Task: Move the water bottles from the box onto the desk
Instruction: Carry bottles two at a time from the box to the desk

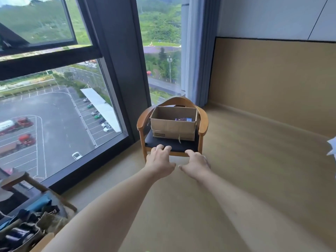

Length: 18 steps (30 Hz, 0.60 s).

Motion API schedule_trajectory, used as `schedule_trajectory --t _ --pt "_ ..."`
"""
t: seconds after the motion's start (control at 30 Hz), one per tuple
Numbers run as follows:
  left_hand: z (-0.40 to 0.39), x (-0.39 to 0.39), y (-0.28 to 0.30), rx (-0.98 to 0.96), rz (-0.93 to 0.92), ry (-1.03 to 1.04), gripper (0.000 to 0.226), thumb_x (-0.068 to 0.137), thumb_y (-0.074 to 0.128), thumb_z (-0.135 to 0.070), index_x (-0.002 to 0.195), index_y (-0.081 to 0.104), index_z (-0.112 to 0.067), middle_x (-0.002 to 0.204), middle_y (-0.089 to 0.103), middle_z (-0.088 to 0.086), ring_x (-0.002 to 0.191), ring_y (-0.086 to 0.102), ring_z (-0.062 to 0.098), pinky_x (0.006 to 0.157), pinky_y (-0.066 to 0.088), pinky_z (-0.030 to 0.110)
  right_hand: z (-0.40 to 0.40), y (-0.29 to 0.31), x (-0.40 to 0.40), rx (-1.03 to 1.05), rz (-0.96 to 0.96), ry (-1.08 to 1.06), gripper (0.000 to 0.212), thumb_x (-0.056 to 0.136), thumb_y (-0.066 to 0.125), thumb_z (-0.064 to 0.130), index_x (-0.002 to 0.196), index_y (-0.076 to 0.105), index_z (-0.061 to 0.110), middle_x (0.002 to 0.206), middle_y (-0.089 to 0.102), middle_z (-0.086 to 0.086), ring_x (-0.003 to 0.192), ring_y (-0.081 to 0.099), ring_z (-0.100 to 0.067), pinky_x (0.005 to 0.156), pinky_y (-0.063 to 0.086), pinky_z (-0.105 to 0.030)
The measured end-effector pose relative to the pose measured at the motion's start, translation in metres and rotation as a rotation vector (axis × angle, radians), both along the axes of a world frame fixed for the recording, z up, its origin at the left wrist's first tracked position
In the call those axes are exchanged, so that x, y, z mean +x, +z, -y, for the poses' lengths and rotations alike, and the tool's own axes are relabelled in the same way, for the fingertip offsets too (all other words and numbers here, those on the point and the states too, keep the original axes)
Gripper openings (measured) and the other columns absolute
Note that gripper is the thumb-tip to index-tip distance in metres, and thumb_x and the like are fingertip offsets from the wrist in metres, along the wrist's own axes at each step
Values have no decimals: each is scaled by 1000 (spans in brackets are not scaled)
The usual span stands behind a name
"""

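An open cardboard box (pixel 172 127) stands on the dark seat of a wooden armchair (pixel 203 124) by the window. Inside it, at the back right, I see only blue and purple bottle tops or labels (pixel 183 119); the rest of the bottles is hidden by the box wall. My left hand (pixel 160 159) and my right hand (pixel 196 163) are stretched out side by side in front of the chair's seat edge, fingers spread and curled, holding nothing. No desk is in view.
A floor-to-ceiling window (pixel 60 115) fills the left. A second chair with bags and clutter (pixel 27 220) sits at the lower left. A blue curtain (pixel 198 51) hangs behind the armchair. Wooden floor (pixel 254 179) stretches to the right, with a white object (pixel 331 148) at the right edge.
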State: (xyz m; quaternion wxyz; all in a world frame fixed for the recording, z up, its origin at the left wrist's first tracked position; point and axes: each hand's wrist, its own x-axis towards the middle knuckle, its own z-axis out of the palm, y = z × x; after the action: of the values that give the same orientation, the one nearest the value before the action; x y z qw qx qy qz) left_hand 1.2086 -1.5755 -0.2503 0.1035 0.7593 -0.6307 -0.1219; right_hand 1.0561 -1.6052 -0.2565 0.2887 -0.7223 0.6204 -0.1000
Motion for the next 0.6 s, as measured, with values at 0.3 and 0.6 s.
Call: schedule_trajectory --t 0.3,0.6 --pt "173 58 -25 -10 -9 -69 52 87 64 -38 135 52 -23 130 50 4 125 44 30 97 48 46 161 -18 54 -11 -84 -3 61 89 67 47 144 46 30 139 57 0 129 48 -30 96 46 -39" --pt "363 152 -21 46 -64 -61 56 88 65 -38 141 49 -26 138 48 4 131 42 30 102 47 50 330 -12 132 -4 -50 -84 66 92 69 45 150 42 27 145 53 -1 131 49 -28 103 50 -45"
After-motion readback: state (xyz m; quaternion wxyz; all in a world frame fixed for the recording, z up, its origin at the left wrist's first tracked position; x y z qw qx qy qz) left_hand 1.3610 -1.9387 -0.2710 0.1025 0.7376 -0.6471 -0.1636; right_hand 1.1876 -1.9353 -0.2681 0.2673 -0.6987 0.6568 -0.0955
